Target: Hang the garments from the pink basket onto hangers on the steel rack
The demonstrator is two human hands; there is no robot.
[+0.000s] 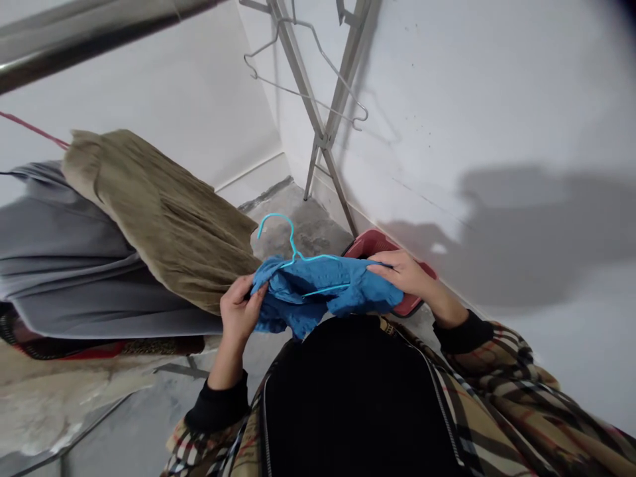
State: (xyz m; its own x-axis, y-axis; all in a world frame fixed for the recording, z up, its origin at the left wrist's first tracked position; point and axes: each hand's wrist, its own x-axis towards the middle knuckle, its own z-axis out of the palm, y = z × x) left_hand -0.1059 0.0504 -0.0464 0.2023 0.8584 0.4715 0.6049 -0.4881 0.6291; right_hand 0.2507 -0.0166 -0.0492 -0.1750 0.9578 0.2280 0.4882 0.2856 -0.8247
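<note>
A blue garment (368, 283) is held out in front of the person's black top (348, 397), a cyan hanger (297, 254) partly inside it. The left hand (239, 306) has its fingers closed on the garment's left end; the right hand (400, 270) pinches the right end between thumb and fingers. Just beyond the right hand stands a red basket (365, 245). At left, an olive garment (159, 205) overlaps a grey one (64, 255); at the far side, a wire hanger (298, 91) hangs before a crossed metal frame (324, 140).

Matt cloth garment (318, 273), smooth hanger (293, 250)
</note>
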